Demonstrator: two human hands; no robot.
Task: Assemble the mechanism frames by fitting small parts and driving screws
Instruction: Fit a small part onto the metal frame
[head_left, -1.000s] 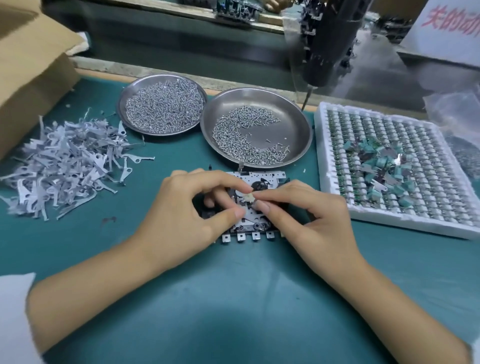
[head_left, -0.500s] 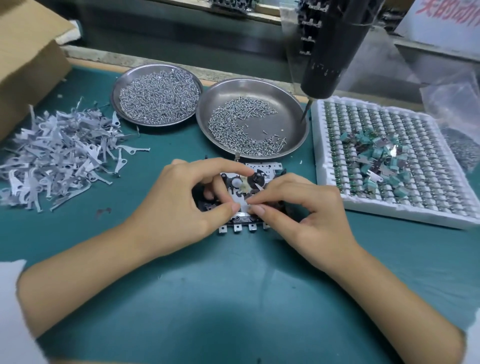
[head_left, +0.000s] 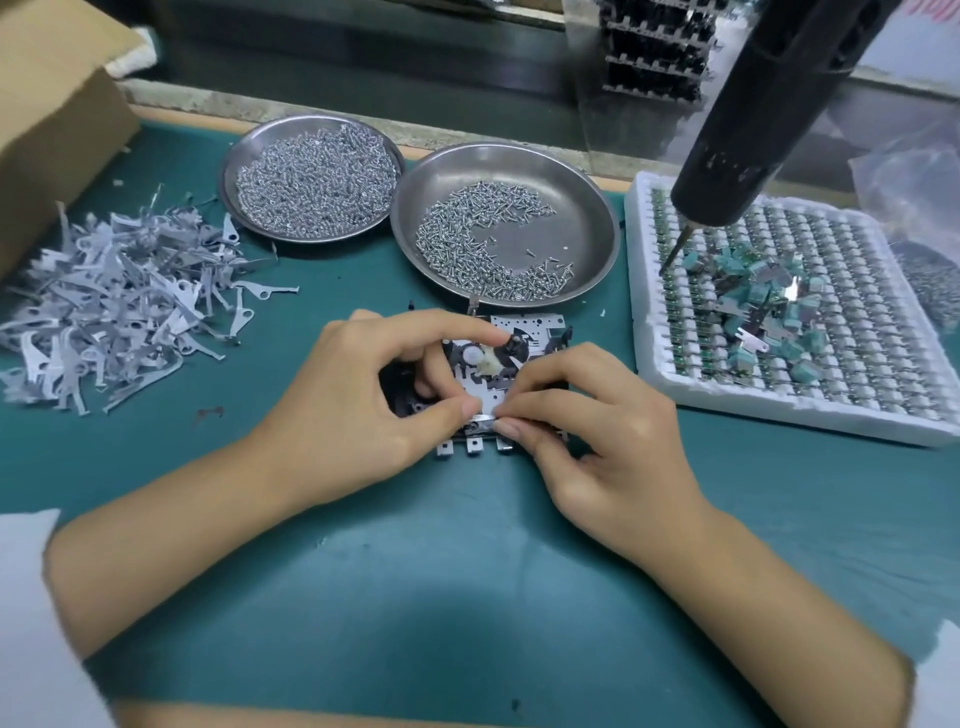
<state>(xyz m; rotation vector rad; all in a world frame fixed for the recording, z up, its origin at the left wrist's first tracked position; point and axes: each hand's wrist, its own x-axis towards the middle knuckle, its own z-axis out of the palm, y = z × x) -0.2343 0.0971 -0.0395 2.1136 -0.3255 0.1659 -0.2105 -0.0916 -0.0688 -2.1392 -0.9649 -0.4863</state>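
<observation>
A metal mechanism frame with black and white gears lies flat on the green mat in the middle of the head view. My left hand grips the frame from the left, its forefinger arched over the gears and its thumb at the near edge. My right hand comes in from the right and pinches a small metal part at the frame's near edge, thumb tip against my left thumb. The hands hide most of the frame's left and near side.
Two steel dishes of screws stand behind the frame. A heap of grey metal levers lies at the left. A white foam tray with teal parts sits at the right. A black electric screwdriver hangs over it.
Both hands' fingertips have slid from the frame's middle toward its near edge, uncovering the gears. The head camera has tilted, so the scene shifted.
</observation>
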